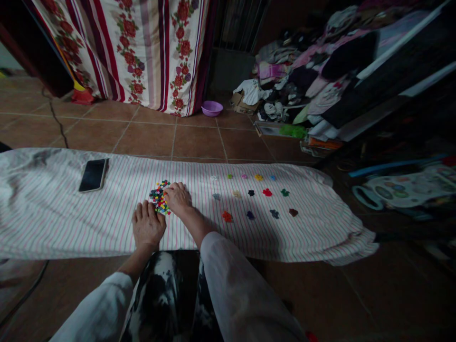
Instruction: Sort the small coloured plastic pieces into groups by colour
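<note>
A mixed pile of small colourful pieces, too small to name their kind, lies on the striped cloth. My left hand rests flat at the pile's near edge, fingers stretched out and thumb beside the pieces. At the pile's right side, my right hand has its fingers bent together over the pieces; what they pinch, if anything, is hidden. Small single-colour heaps spread in rows to the right, among them a red heap, an orange heap, a yellow heap, a green heap and a brown heap.
A phone lies left of the pile on the striped cloth, which covers a long, low surface. Beyond it, a purple basin stands on the tiled floor by a floral curtain. Heaped clothes fill the back right.
</note>
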A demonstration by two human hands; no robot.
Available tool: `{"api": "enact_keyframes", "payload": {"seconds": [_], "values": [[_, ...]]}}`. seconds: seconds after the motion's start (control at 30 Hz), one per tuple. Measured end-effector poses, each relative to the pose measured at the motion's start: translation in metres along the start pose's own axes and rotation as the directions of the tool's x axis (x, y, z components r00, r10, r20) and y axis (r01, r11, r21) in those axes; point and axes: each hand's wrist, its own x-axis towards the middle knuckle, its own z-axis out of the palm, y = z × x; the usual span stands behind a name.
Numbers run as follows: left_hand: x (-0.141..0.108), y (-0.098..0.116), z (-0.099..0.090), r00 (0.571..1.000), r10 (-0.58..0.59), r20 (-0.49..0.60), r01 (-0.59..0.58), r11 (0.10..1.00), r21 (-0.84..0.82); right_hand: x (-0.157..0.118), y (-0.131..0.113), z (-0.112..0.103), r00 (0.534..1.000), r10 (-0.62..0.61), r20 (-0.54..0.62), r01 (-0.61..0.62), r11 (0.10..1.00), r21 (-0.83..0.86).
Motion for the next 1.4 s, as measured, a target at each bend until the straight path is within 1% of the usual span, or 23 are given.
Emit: {"api": "enact_keyframes", "payload": {"seconds": [0.3,0.6,0.67,0.77,0.87,0.97,1.07,1.2,1.33,1.4], "values": [[0.001,0.002,-0.002,1.0,-0.008,0.023,0.008,1.0,0.001,-0.003,-0.002,-0.002,0.999,-0.026,-0.048,0.027,0.999,0.022],[0.0,0.0,0.0,1.0,0.003,0.014,-0.002,1.0,-0.009,-0.013,-0.008,-0.006,0.996,-0.027,-0.084,0.03,0.999,0.033],[0.0,0.0,0.0,1.0,0.012,0.006,-0.012,1.0,0.004,-0.017,-0.009,-0.007,0.993,-0.043,-0.114,0.048,0.998,0.043],[0.0,0.0,-0.001,1.0,0.017,-0.006,-0.017,0.999,0.034,-0.023,-0.011,-0.007,0.979,-0.073,-0.191,0.09,0.993,0.083],[0.0,0.001,-0.001,1.0,0.007,-0.001,-0.007,0.999,0.046,-0.028,-0.011,-0.007,0.965,-0.061,-0.253,0.099,0.985,0.141],[0.0,0.001,-0.002,1.0,0.0,0.0,0.0,0.999,0.045,-0.035,-0.004,-0.006,0.955,-0.012,-0.296,0.075,0.977,0.202],[0.0,0.002,-0.002,1.0,-0.001,-0.003,0.001,0.999,0.047,-0.046,0.007,-0.007,0.945,0.039,-0.325,0.044,0.968,0.246],[0.0,0.002,-0.003,1.0,0.007,0.006,-0.007,0.998,0.068,-0.07,0.024,-0.011,0.931,0.1,-0.351,0.002,0.961,0.278],[0.001,0.001,-0.003,1.0,0.01,0.012,-0.011,0.997,0.079,-0.095,0.042,-0.021,0.908,0.126,-0.4,0.004,0.951,0.308],[0.001,0.001,-0.003,1.0,0.012,0.013,-0.013,0.997,0.079,-0.105,0.053,-0.026,0.894,0.156,-0.42,-0.014,0.947,0.321]]}}
